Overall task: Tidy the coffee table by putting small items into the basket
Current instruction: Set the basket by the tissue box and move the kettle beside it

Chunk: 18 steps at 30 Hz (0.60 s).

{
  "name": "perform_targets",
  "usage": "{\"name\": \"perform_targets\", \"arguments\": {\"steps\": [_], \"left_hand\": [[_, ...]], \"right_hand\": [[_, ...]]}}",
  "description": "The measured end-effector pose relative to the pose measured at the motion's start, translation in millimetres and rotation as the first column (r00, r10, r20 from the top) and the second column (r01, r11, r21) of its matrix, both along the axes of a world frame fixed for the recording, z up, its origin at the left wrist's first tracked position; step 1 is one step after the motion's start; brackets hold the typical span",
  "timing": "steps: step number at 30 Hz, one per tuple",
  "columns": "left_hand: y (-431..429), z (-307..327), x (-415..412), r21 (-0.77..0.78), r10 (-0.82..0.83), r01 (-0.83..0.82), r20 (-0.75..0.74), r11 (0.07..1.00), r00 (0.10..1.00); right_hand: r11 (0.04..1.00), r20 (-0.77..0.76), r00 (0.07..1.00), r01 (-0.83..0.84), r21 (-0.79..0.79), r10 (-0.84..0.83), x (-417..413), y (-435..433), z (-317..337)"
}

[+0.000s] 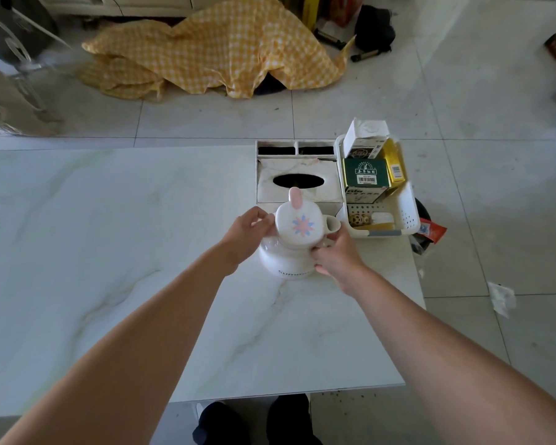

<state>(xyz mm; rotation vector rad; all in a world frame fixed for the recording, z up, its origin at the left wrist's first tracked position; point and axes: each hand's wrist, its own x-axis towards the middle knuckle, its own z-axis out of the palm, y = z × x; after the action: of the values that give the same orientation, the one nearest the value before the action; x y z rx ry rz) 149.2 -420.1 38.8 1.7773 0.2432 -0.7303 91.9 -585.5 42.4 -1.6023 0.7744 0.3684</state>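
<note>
A white lidded mug (pixel 297 228) with a pink and blue flower on its lid sits on top of a round white pot (pixel 283 263) on the marble coffee table (pixel 109 252). My left hand (pixel 249 236) grips the mug's left side. My right hand (pixel 336 252) holds it from the right, below the handle. The white perforated basket (pixel 408 207) stands at the table's right edge, just right of the mug. It holds a green box (pixel 365 173), a white carton (pixel 365 136), a yellow box (pixel 395 162) and small items at its near end.
A white tissue box holder (pixel 297 175) stands directly behind the mug, touching the basket's left side. A yellow checked cloth (pixel 212 49) lies on the tiled floor beyond the table. Wrappers (pixel 432 231) lie on the floor right of the basket.
</note>
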Motion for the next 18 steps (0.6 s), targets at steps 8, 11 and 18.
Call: {"name": "perform_targets", "arguments": {"steps": [8, 11, 18], "left_hand": [[-5.3, -1.9, -1.1, 0.075, -0.055, 0.055, -0.01, 0.996, 0.998], [-5.1, -2.7, 2.2, 0.099, -0.062, 0.063, -0.01, 0.993, 0.998], [-8.1, 3.0, 6.8, 0.13, -0.031, 0.026, 0.038, 0.991, 0.999]], "right_hand": [[0.999, 0.02, 0.998, 0.053, 0.011, -0.053, -1.7, -8.8, -2.3], [0.996, 0.033, 0.996, 0.086, 0.035, -0.087, -0.7, -5.5, -5.0], [0.995, 0.083, 0.993, 0.076, 0.063, -0.081, -0.6, -4.0, -11.9]]}}
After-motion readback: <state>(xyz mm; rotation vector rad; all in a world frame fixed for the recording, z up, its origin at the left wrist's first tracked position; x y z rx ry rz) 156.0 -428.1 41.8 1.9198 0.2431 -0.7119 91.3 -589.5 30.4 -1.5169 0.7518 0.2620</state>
